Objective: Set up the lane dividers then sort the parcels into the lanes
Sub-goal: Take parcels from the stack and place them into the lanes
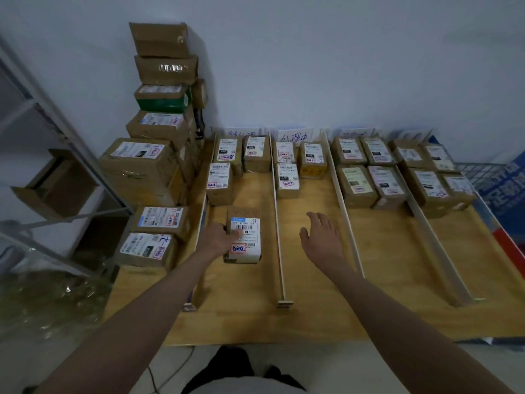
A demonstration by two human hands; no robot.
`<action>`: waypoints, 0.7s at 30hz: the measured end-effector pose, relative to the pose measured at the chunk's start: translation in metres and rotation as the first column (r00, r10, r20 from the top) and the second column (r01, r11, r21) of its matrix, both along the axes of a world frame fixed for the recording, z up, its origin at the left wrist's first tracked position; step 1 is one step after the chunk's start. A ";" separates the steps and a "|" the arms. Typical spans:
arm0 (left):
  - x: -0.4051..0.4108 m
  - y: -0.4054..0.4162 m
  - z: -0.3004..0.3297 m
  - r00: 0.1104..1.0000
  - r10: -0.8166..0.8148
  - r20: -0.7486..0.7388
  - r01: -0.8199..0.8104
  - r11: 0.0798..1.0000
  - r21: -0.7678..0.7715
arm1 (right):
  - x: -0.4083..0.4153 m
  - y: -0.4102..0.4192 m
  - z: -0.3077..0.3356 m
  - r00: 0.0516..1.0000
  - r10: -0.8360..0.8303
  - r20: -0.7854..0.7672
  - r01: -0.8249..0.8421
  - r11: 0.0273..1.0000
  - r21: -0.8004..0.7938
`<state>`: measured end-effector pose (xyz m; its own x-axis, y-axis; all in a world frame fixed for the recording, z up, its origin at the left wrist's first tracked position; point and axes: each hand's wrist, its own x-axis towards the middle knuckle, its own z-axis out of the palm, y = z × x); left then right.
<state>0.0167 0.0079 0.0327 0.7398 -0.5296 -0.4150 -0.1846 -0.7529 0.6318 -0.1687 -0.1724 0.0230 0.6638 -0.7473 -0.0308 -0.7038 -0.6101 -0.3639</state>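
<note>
My left hand (pixel 220 238) grips the left side of a small brown parcel (pixel 247 228) with a white label and red stamp, in the leftmost lane of the wooden table (pixel 312 317). My right hand (pixel 321 237) hovers open over the second lane, fingers spread, holding nothing. Long white lane dividers (pixel 277 211) (pixel 345 206) (pixel 434 245) run front to back across the table. Three parcels (pixel 220 180) sit at the back of the first lane, three (pixel 288 180) in the second, and several (pixel 358 186) (pixel 431 189) fill the two right lanes.
A tall stack of unsorted parcels (pixel 147 166) stands at the table's left, against the wall. Two more parcels (pixel 150 248) lie at the table's left edge. A metal shelf (pixel 51 155) with an open box is at far left. Handwritten lane signs (pixel 295 135) lean on the wall.
</note>
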 end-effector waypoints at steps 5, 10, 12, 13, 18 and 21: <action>0.008 -0.027 -0.006 1.000 0.020 0.008 -0.021 0.999 0.029 | 0.011 -0.026 -0.008 1.000 0.018 0.001 -0.018 0.999 0.028; 0.037 -0.069 -0.013 1.000 0.001 0.025 -0.001 1.000 0.004 | 0.035 -0.057 -0.010 1.000 0.011 0.019 -0.012 0.998 0.057; 0.055 -0.088 -0.018 0.999 0.010 0.036 -0.010 1.000 0.011 | 0.047 -0.071 -0.008 1.000 0.005 0.012 -0.005 0.999 0.054; 0.064 -0.098 -0.021 0.999 0.008 0.037 -0.009 1.000 0.019 | 0.053 -0.078 -0.008 1.000 0.000 0.006 0.000 0.999 0.051; 0.108 -0.152 -0.040 0.999 -0.018 0.036 0.014 0.994 0.106 | 0.083 -0.118 -0.013 1.000 -0.028 -0.012 0.028 0.998 0.065; 0.132 -0.183 -0.055 1.000 -0.013 0.007 0.012 0.992 0.122 | 0.098 -0.136 -0.023 0.998 -0.052 -0.018 0.053 0.995 0.082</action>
<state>0.1486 -0.1752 -0.0220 0.7368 -0.4845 -0.4715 -0.1991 -0.8220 0.5335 -0.0706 -0.3088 0.0003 0.6224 -0.7758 -0.1038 -0.7401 -0.5403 -0.4004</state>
